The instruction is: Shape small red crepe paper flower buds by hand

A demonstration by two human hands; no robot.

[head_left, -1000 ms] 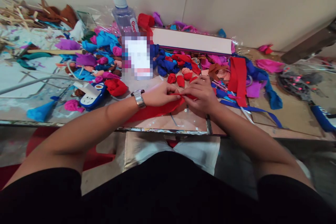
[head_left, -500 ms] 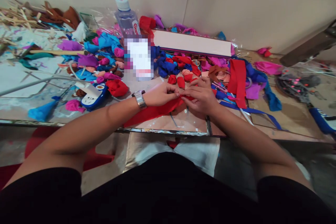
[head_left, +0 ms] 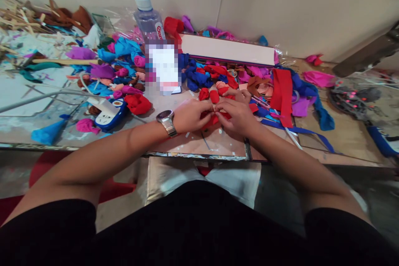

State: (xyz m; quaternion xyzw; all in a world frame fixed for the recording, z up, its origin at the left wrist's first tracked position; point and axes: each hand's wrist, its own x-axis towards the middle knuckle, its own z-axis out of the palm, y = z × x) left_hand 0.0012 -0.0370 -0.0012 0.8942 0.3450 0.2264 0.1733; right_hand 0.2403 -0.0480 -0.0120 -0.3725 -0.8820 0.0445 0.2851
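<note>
Red cloth point(head_left: 209, 119) sits bunched between the two hands on the worktop point(head_left: 199, 145), just in front of a few small red rolls point(head_left: 214, 96). The left hand point(head_left: 188, 115) and the right hand point(head_left: 237, 114) meet fingertip to fingertip, both closed and pinching the cloth.

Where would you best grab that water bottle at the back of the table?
Grip the water bottle around its clear upper body, just below the white cap, coming from above and in front. It stands upright, and blue fabric scraps crowd its lower part.
</note>
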